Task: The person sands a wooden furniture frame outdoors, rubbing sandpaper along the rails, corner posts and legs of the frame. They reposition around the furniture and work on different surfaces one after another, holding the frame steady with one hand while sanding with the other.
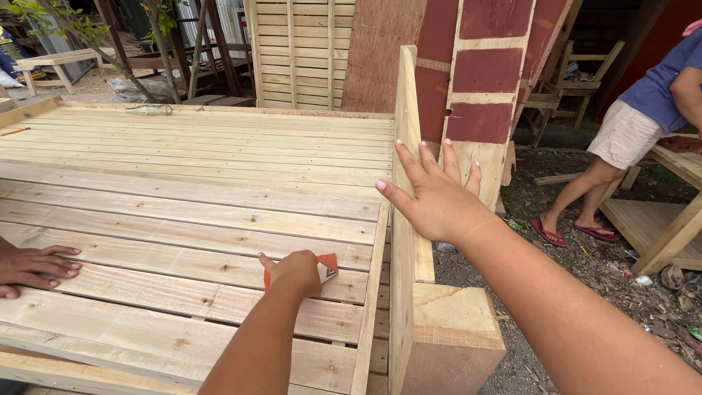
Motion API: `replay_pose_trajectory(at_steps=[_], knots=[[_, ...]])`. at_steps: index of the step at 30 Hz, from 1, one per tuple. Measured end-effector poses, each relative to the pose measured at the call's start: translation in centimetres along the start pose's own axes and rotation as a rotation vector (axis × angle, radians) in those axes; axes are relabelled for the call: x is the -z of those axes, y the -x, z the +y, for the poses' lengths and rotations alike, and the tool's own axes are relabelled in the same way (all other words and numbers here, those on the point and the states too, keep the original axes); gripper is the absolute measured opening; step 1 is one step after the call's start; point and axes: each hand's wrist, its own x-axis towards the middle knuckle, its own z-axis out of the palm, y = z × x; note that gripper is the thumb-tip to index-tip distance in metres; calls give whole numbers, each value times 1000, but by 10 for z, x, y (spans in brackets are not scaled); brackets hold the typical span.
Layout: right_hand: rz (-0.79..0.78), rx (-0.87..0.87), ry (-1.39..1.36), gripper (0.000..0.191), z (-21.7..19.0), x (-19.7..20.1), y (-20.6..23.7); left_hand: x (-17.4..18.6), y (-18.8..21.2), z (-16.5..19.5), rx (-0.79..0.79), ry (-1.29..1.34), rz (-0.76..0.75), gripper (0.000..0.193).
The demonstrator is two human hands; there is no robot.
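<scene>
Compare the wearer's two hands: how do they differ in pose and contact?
The left hand is closed on a folded orange sandpaper sheet, pressed onto a flat slat. The right hand is open, fingers spread, braced against the upright board. Both touch pale bare wood.

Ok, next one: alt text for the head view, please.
The left hand presses orange sandpaper onto a pale slatted wooden bed frame, while the right hand rests flat against its upright side board. Another person's hand lies on the slats at far left; someone in sandals stands behind.
</scene>
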Motion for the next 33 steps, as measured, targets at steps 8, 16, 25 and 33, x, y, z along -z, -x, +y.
replay_pose_trajectory(at_steps=[8, 16, 25, 33], knots=[[-11, 20, -68, 97, 13, -14, -13, 62, 4, 19, -187, 494, 253, 38], [33, 115, -1221, 90, 50, -35, -26, 170, 72, 85, -613, 907, 746, 37], [110, 172, -1483, 61, 109, 11, -93, 254, 70, 136, -912, 1144, 487, 61], [-222, 4, -1495, 28, 145, -16, -139, 238, 6, 221, 25, 385, 621, 55]])
